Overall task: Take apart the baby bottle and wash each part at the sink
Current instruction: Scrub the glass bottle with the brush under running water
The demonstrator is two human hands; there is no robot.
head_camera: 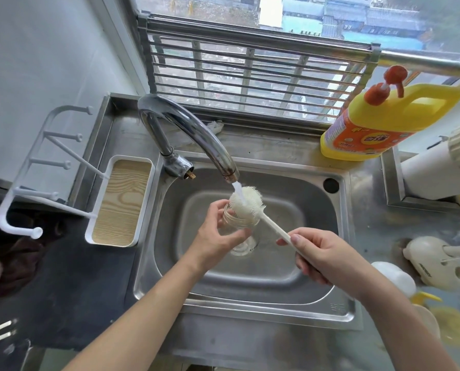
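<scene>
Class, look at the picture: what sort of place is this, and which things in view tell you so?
Most likely a home kitchen: a steel sink with a running tap, and a yellow dish-soap bottle by the window.

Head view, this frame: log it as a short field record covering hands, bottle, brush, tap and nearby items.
left hand: grips the clear bottle body over the sink
right hand: holds the bottle brush by its white handle
brush head: at the bottle mouth, under the stream
tap: running
bottle state: body alone, no cap or teat on it
counter right: yellow detergent jug
counter left: white rack with wood-look tray
</scene>
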